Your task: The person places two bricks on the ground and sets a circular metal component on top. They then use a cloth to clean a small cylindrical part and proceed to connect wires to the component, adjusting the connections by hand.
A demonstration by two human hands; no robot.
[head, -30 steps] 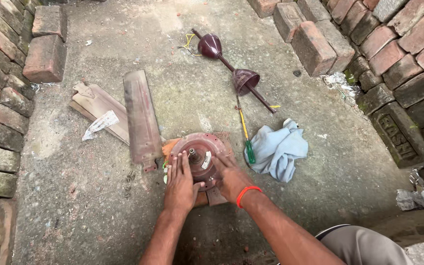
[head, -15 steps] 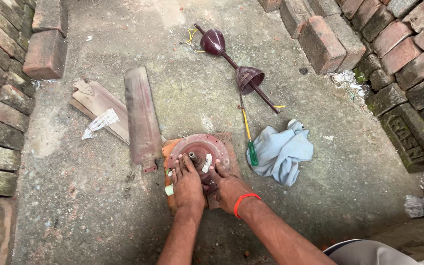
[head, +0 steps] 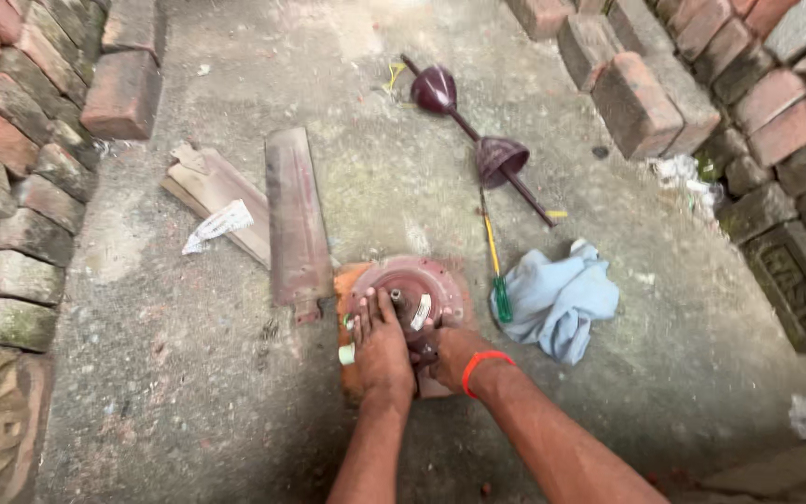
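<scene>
Ceiling fan motor housing (head: 414,291), round and rust-red, is seen lying on the concrete floor (head: 188,411), near the middle of it, on a flat orange block (head: 345,285). The left hand (head: 382,347) is laid flat on the housing's near-left side, its fingers (head: 372,308) spread and pressed to the metal. The right hand (head: 445,353), marked by an orange band (head: 485,364) at the wrist, is tucked against the near edge of the housing; whether its fingers are closed on anything cannot be told. Just to the right, a green-handled screwdriver (head: 496,271) is laid beside a crumpled pale blue cloth (head: 562,299). To the left, a worn fan blade (head: 296,219) is set next to the housing. Farther off, a dark rod with two maroon cups (head: 473,135) is laid. Brick walls (head: 11,187) are seen along both sides of the floor.
</scene>
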